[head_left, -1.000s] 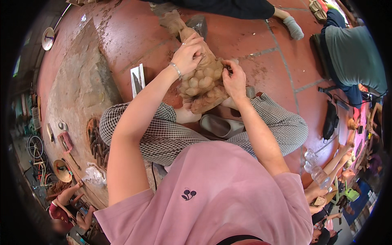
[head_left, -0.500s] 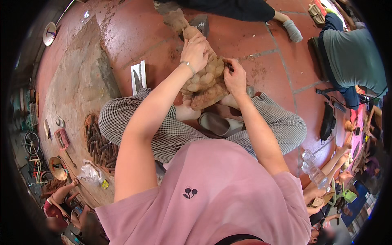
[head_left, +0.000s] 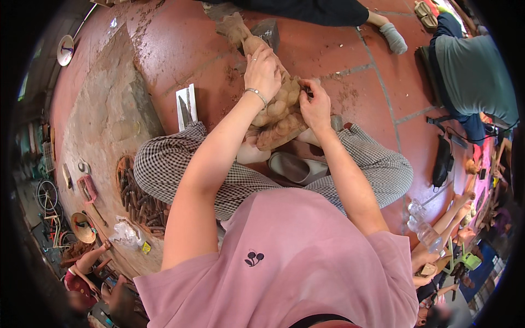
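A brown lumpy carving (head_left: 281, 106) with rounded, overlapping bulges stands between my bent legs, its narrow upper part reaching away from me. My left hand (head_left: 263, 71) lies over that narrower part, fingers curled round it. At the carving's right edge is my right hand (head_left: 314, 104), with thumb and fingers bent together close against the bulges. Whatever they pinch, if anything, is too small and dark to make out. The carving's far end (head_left: 234, 30) rests near a dark grey block (head_left: 267, 33). My hands hide part of its surface.
Left of me are a white sheet with a dark pointed piece (head_left: 186, 106), a large flat slab (head_left: 104, 115) and a basket of several tools (head_left: 139, 191). A grey-socked foot (head_left: 392, 38) lies ahead. Right are a black pouch (head_left: 442, 161) and plastic bottles (head_left: 424, 227).
My left hand has shifted very slightly on the carving and its wrist has turned a little. The right hand stays at the carving's edge. The whole view has tilted slightly.
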### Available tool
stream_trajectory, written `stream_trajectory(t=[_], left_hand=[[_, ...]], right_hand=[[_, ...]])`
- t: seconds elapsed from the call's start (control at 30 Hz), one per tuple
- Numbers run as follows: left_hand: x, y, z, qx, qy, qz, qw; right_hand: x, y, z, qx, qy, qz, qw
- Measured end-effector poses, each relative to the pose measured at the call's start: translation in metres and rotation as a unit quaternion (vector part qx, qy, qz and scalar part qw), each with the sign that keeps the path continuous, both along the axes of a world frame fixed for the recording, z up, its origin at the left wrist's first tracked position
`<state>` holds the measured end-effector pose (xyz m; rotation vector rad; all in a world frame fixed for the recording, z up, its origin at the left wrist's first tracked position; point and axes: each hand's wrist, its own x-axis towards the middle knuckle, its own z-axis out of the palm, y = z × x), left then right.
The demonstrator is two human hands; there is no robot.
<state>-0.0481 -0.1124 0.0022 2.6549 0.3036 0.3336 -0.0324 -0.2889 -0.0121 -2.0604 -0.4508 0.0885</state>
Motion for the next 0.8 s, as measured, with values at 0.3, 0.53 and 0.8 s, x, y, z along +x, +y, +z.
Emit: stream_trajectory(t=[0.3, 0.53, 0.8], left_hand=[[0.029, -0.002, 0.001, 0.076, 0.000, 0.062, 0.995], [0.025, -0.001, -0.010, 0.013, -0.046, 0.066, 0.997], [0.010, 0.026, -0.011, -0.099, -0.019, -0.064, 0.993]], right_hand=[[0.000, 0.000, -0.001, -0.004, -0.002, 0.005, 1.000], [0.002, -0.002, -0.003, -0.002, 0.013, 0.014, 1.000], [0.000, -0.001, -0.001, 0.006, 0.009, 0.008, 1.000]])
